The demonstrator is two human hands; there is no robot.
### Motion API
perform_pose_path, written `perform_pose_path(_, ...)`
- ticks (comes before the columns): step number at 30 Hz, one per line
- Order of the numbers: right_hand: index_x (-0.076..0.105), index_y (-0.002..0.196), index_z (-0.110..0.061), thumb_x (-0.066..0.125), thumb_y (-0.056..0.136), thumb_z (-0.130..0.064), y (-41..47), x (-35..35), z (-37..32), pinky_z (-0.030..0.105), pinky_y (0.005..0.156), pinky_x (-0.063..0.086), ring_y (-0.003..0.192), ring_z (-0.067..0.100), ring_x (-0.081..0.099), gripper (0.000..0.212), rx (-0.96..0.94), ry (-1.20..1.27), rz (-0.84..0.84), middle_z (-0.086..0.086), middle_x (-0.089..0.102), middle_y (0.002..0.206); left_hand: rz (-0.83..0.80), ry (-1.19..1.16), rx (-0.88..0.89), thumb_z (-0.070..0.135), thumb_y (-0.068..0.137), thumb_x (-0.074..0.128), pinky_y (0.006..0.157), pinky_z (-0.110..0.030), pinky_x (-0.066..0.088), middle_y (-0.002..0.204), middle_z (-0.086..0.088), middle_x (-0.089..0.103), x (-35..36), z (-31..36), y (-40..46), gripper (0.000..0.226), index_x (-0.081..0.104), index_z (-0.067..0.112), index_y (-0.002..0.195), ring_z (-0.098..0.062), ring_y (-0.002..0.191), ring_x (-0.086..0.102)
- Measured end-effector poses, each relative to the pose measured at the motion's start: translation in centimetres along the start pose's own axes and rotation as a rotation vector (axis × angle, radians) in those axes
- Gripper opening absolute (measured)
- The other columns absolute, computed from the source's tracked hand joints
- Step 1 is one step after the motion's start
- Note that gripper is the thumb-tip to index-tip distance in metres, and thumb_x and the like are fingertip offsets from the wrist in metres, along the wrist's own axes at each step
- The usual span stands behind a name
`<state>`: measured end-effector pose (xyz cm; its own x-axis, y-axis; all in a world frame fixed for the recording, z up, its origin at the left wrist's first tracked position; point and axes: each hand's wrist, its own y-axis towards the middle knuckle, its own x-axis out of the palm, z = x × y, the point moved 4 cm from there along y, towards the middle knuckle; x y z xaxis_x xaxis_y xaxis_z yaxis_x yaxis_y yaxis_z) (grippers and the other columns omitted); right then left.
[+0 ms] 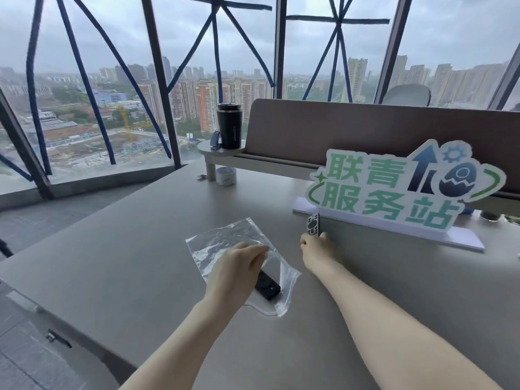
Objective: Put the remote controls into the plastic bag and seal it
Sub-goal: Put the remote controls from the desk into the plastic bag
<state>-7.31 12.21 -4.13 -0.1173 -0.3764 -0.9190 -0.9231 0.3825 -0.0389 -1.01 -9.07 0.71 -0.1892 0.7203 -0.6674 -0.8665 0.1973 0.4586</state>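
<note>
The left hand pinched the clear plastic zip bag, a flat black remote control already inside. The right hand closed on a small grey remote control beside the green-lettered sign on the grey table. That remote remained to bag, then sealing.

Both bare forearms reach up from the bottom edge of the frame toward its middle. The left hand sits just left of centre, palm down and wrist slightly bent, with its fingers curled together in a pinch. The right hand lies a little higher and right of centre, its arm stretched nearly straight and its fingertips closed in a grip.
</note>
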Motion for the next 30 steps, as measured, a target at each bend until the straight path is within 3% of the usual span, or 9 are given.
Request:
perform_pose_path(4, 0.050, 0.118, -0.025, 0.038, 0.092, -0.013, -2.4, -2.1, 3.4, 0.032, 0.064, 0.042, 0.071, 0.029, 0.053, 0.031, -0.045, 0.165, -0.004, 0.009, 0.060, 0.104, -0.011, -0.029, -0.010, 0.030, 0.091, 0.055, 0.072, -0.036, 0.053, 0.090, 0.002, 0.071, 0.7, 0.3, -0.2, 0.021, 0.071, 0.031, 0.104, -0.022, 0.084, 0.065)
perform_pose_path(9, 0.055, 0.116, -0.004, 0.044, 0.093, -0.004, -9.6, -8.0, 7.9, 0.020, 0.033, 0.024, 0.037, 0.015, 0.033, 0.026, 0.091, 1.088, -0.117, 0.015, 0.056, 0.068, -0.031, -0.055, -0.027, 0.029, 0.091, 0.053, 0.083, -0.031, 0.050, 0.104, 0.004, 0.075, 1.5, 2.1, 0.0, 0.024, 0.072, 0.027, 0.105, -0.017, 0.099, 0.066)
perform_pose_path(14, 0.063, 0.110, -0.002, 0.047, 0.095, -0.006, -16.7, -10.9, 9.3, 0.016, 0.032, 0.014, 0.036, 0.010, 0.019, 0.022, 0.035, 1.067, -0.399, 0.015, 0.060, 0.067, -0.005, -0.105, -0.068, 0.031, 0.090, 0.054, 0.069, -0.023, 0.041, 0.100, 0.002, 0.076, 1.4, 4.8, -0.5, 0.025, 0.072, 0.028, 0.107, -0.017, 0.093, 0.067)
perform_pose_path(18, 0.067, 0.111, -0.009, 0.051, 0.099, -0.015, -17.8, -7.0, 6.0, 0.019, 0.034, 0.022, 0.038, 0.010, 0.026, 0.021, 0.029, 0.960, -0.443, 0.007, 0.067, 0.069, -0.035, -0.092, -0.067, 0.031, 0.089, 0.053, 0.066, -0.025, 0.042, 0.091, -0.003, 0.077, 1.1, 6.1, -1.2, 0.025, 0.073, 0.027, 0.104, -0.020, 0.084, 0.068)
perform_pose_path(21, 0.063, 0.116, -0.006, 0.051, 0.099, -0.007, -18.0, -4.3, 2.8, 0.027, 0.047, 0.050, 0.052, 0.018, 0.058, 0.021, 0.047, 1.240, -0.507, 0.011, 0.065, 0.087, -0.061, -0.110, -0.094, 0.030, 0.089, 0.052, 0.068, -0.030, 0.050, 0.084, -0.006, 0.076, 0.5, 6.1, -1.4, 0.022, 0.073, 0.026, 0.084, -0.018, 0.068, 0.063)
perform_pose_path(23, 0.065, 0.109, 0.000, 0.048, 0.096, 0.003, -18.0, -3.9, 3.1, 0.032, 0.058, 0.057, 0.061, 0.022, 0.065, 0.021, 0.070, 1.254, -0.423, 0.015, 0.066, 0.092, -0.047, -0.105, -0.095, 0.028, 0.090, 0.053, 0.065, -0.030, 0.045, 0.083, -0.005, 0.076, 0.0, 5.9, -1.5, 0.023, 0.075, 0.020, 0.088, -0.018, 0.068, 0.061)
perform_pose_path(26, 0.069, 0.086, -0.003, 0.036, 0.088, 0.011, -17.9, -5.5, 7.3, 0.030, 0.048, 0.053, 0.048, 0.019, 0.059, 0.035, 0.138, 1.103, -0.144, 0.013, 0.068, 0.084, -0.050, -0.070, -0.063, 0.028, 0.091, 0.052, 0.065, -0.034, 0.044, 0.074, -0.009, 0.073, 0.2, 6.1, -1.7, 0.029, 0.072, 0.010, 0.080, -0.024, 0.072, 0.063)
perform_pose_path(28, 0.068, 0.082, -0.013, 0.041, 0.085, 0.005, -17.8, -7.3, 11.6, 0.030, 0.046, 0.048, 0.045, 0.018, 0.055, 0.033, 0.182, 0.912, 0.045, 0.008, 0.068, 0.082, -0.084, -0.063, -0.041, 0.031, 0.090, 0.050, 0.062, -0.037, 0.044, 0.064, -0.014, 0.066, 1.3, 6.5, -1.8, 0.035, 0.063, 0.006, 0.069, -0.028, 0.065, 0.061)
perform_pose_path(30, 0.068, 0.090, -0.022, 0.050, 0.087, -0.008, -17.9, -9.6, 16.2, 0.038, 0.061, 0.052, 0.061, 0.022, 0.061, 0.023, 0.234, 0.606, 0.236, 0.004, 0.069, 0.092, -0.132, -0.082, -0.001, 0.035, 0.089, 0.048, 0.060, -0.039, 0.046, 0.060, -0.015, 0.061, 2.9, 7.6, -1.9, 0.038, 0.058, 0.006, 0.066, -0.027, 0.057, 0.057)
